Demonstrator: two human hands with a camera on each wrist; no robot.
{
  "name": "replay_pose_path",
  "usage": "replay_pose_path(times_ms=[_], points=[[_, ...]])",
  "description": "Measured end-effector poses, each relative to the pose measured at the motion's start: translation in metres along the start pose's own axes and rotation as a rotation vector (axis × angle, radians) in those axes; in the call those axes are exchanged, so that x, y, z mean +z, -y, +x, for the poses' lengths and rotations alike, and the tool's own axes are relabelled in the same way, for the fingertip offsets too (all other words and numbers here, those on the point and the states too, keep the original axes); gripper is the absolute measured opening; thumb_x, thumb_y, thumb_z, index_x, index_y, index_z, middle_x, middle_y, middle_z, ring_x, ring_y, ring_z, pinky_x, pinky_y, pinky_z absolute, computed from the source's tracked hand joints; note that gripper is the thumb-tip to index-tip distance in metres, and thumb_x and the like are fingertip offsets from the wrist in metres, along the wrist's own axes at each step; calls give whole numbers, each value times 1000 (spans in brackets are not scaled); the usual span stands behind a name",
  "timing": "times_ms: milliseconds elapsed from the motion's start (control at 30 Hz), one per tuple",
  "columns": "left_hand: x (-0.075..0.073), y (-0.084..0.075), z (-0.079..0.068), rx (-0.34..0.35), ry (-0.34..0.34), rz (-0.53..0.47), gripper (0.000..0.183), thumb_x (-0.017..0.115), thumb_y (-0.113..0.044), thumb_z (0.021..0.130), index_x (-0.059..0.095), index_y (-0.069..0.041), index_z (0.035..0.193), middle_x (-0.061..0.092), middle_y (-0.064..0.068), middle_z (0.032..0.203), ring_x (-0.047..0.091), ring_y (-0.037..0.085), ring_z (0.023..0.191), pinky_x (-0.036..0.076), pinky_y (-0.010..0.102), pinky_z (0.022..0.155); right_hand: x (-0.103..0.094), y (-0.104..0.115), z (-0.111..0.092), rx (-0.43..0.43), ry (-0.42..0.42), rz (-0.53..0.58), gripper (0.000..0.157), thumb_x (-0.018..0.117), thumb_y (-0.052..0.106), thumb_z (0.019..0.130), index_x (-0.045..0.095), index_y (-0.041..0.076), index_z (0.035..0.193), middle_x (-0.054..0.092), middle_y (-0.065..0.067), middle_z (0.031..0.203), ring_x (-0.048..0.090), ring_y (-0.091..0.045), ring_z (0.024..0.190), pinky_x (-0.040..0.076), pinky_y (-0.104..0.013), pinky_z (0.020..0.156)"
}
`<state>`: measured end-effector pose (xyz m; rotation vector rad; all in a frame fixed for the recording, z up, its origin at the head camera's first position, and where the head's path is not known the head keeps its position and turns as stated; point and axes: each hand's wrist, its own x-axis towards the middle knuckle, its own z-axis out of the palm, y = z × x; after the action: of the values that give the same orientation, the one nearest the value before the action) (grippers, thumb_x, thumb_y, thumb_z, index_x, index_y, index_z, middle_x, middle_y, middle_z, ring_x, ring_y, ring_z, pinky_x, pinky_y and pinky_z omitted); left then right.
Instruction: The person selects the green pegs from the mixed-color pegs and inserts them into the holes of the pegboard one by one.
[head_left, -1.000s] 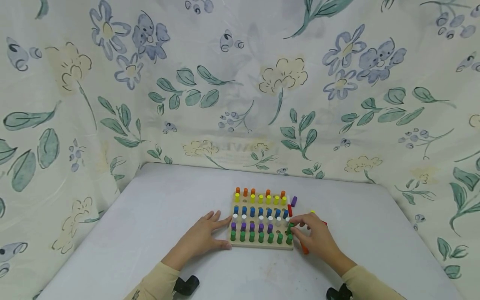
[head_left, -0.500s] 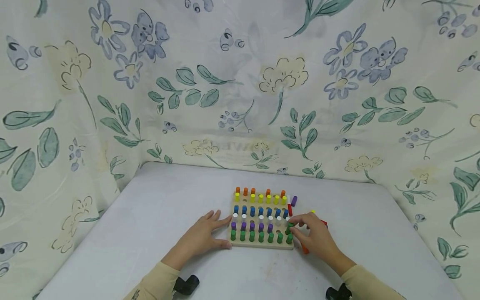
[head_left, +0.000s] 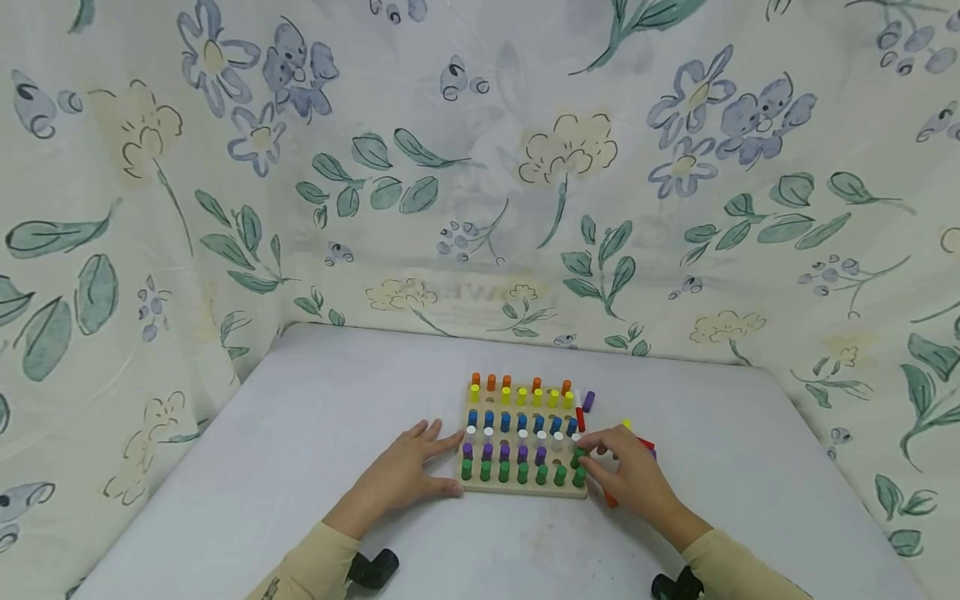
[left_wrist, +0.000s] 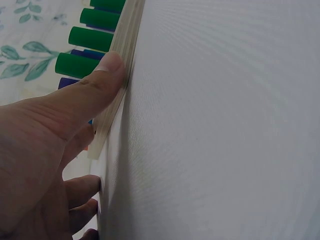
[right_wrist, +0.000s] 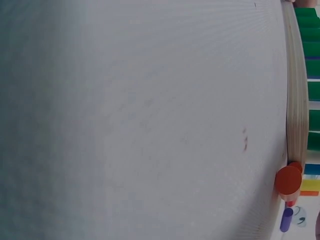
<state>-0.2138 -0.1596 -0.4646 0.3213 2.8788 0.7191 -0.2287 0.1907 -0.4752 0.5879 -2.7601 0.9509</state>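
A wooden pegboard (head_left: 525, 492) with rows of coloured pegs lies on the table. My right hand (head_left: 630, 471) pinches a green peg (head_left: 577, 457) between thumb and finger, at the right end of the row of purple pegs (head_left: 522, 455). That peg stands behind the last peg of the green front row (head_left: 523, 474). Spread out flat beside the board's left side, my left hand (head_left: 401, 468) touches it with thumb and forefinger. In the left wrist view, the thumb (left_wrist: 107, 70) presses on the board's edge, near the green pegs (left_wrist: 77, 64).
Loose pegs lie right of the board: a purple peg (head_left: 588, 402), a red peg (head_left: 580, 418), a yellow one (head_left: 627, 424) and an orange peg (head_left: 611, 500) partly under the right hand. Black wrist devices (head_left: 375, 570) sit by both sleeves. A flowered curtain (head_left: 480, 208) surrounds the table.
The green peg in my right hand has shifted slightly left, covering a hole that showed at the right end of the purple row. The left hand stays in place.
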Motion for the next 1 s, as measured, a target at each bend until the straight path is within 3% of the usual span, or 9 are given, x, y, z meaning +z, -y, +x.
replay_pose_path(times_ms=[567, 767, 1000], points=[[-1, -2, 1, -3, 13, -13, 85, 85, -56, 74, 56, -27, 148, 39, 18, 160, 26, 44, 150, 30, 67, 114, -1, -1, -2, 35, 25, -1, 26, 81, 15, 89, 72, 21, 112, 67, 13, 106, 56, -7, 96, 55, -30, 85], [0, 0, -1, -9, 10, -12, 85, 85, -56, 75, 55, -24, 148, 38, 18, 160, 26, 44, 150, 30, 68, 114, -2, -3, -2, 24, -1, -28, 27, 82, 15, 87, 72, 17, 113, 71, 10, 106, 56, -12, 98, 51, -39, 86], [0, 6, 0, 15, 16, -4, 87, 82, -57, 77, 53, -21, 150, 37, 19, 160, 25, 44, 151, 24, 65, 118, -8, -9, -3, 135, 31, -102, 38, 80, 23, 89, 68, 14, 124, 68, -2, 120, 54, -26, 118, 46, -57, 103]])
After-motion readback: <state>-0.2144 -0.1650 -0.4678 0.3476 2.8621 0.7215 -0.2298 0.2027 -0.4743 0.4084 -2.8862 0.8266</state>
